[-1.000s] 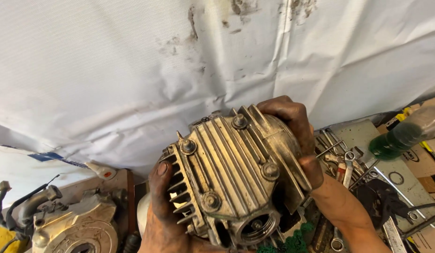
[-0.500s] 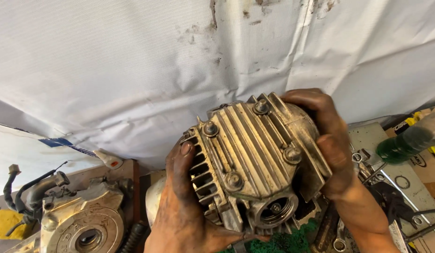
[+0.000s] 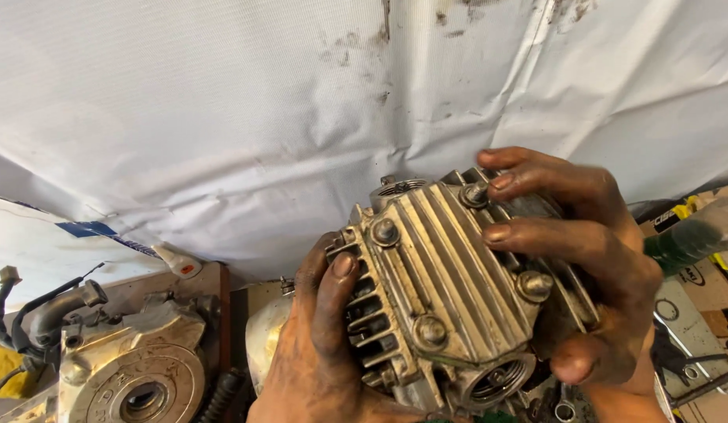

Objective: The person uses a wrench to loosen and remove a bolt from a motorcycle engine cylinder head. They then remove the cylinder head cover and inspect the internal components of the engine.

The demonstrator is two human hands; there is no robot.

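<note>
A finned metal engine cylinder head with several cap nuts on its ribbed top cover is held up in front of me. My left hand, dark with grease, grips its left side with fingers on the side fins. My right hand wraps over the right side, and its fingertips rest on the cap nut at the top corner. A round port opens at the lower end of the head.
A grey engine case with a black hose lies at the lower left. A white sheet hangs behind. Wrenches and small tools lie on cardboard at the right, beside a green bottle.
The cylinder head has been lifted and turned closer to me. My right hand slid over the top, and its fingers now touch the upper cap nut.
</note>
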